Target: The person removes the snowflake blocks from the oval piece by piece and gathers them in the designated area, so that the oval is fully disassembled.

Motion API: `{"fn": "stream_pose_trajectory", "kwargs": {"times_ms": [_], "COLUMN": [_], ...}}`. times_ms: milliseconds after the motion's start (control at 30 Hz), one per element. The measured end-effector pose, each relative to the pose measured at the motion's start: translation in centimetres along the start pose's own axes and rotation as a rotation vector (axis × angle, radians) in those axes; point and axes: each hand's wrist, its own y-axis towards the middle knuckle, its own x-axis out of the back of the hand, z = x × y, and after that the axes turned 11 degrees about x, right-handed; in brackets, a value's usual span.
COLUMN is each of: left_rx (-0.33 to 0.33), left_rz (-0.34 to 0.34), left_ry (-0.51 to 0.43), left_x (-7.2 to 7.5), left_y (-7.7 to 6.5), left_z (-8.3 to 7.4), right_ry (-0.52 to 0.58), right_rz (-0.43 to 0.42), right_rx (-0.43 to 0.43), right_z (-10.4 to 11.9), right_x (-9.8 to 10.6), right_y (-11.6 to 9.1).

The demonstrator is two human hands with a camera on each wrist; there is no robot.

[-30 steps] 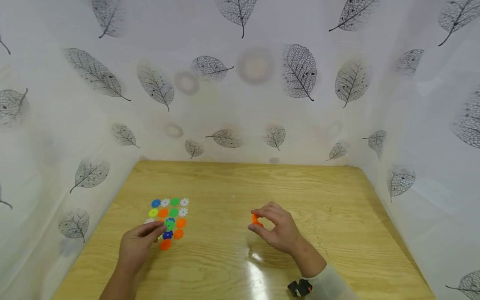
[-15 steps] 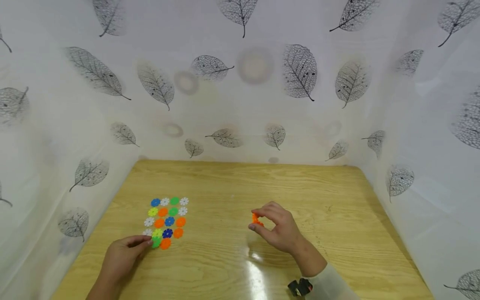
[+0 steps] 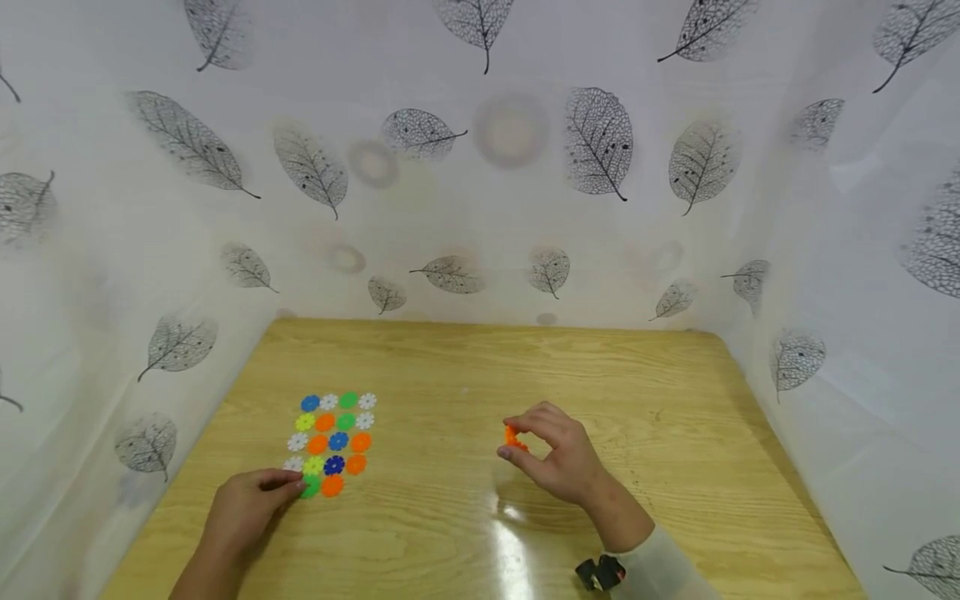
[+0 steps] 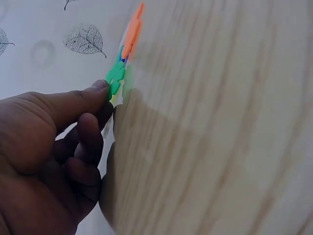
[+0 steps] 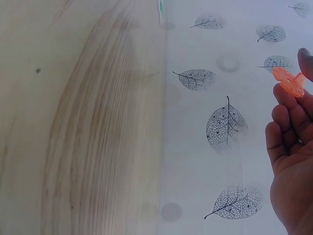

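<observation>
My left hand (image 3: 243, 508) pinches the edge of a green notched plastic disc (image 3: 311, 487) between thumb and fingers, low at the near-left corner of several rows of similar discs. In the left wrist view that green disc (image 4: 115, 78) appears nearly edge-on, close to the wood, with an orange disc (image 4: 132, 36) beyond it. To the right, my right hand (image 3: 558, 454) is raised over the table, holding orange notched pieces (image 3: 513, 438) between thumb and fingertips. The right wrist view shows the orange pieces (image 5: 289, 82) at odd angles to each other, partly behind the thumb.
Flat discs lie in rows on the wooden table (image 3: 435, 367), among them a blue disc (image 3: 311, 403), a white disc (image 3: 367, 401) and a dark blue disc (image 3: 333, 465). A leaf-printed curtain (image 3: 480, 200) encloses the back and sides. A black device (image 3: 600, 573) sits at the right wrist.
My left hand has carried the green disc from over the middle of the rows to the near-left corner, uncovering discs it hid. The right hand stays where it was.
</observation>
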Motion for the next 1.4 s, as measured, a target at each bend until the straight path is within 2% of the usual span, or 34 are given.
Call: {"fn": "stream_pose_trajectory", "kwargs": {"times_ms": [200,333,800,867,1000,1167,1267,1400], "left_rx": [0.008,0.003,-0.041,-0.051,-0.082,-0.165,-0.245,-0.336], "left_rz": [0.028,0.041,-0.004,-0.012,-0.002,0.094,0.15,0.233], "left_ry": [0.043,0.037,0.039,0.015,-0.099,-0.272,-0.309,-0.31], "left_x": [0.4,0.4,0.5,0.4,-0.5,-2.2,-3.5,-5.4], "left_y": [0.3,0.3,-0.1,-0.2,-0.6,-1.5,-2.1,-2.9], "left_z": [-0.1,-0.1,-1.0,-1.3,-2.5,-5.2,-7.1,-9.4], "right_ry": [0.006,0.006,0.002,0.004,0.011,0.02,0.021,0.022], "right_rz": [0.002,-0.004,0.0,-0.002,0.001,0.015,0.035,0.057], "right_rx": [-0.001,0.007,0.012,0.016,0.024,0.031,0.034,0.045], "right_z": [0.0,-0.1,-0.1,-0.1,-0.1,-0.1,0.0,0.1], "right_x": [0.0,0.0,0.1,0.1,0.0,-0.1,-0.2,-0.5], "right_y": [-0.1,0.1,0.3,0.3,0.3,0.4,0.4,0.3]}}
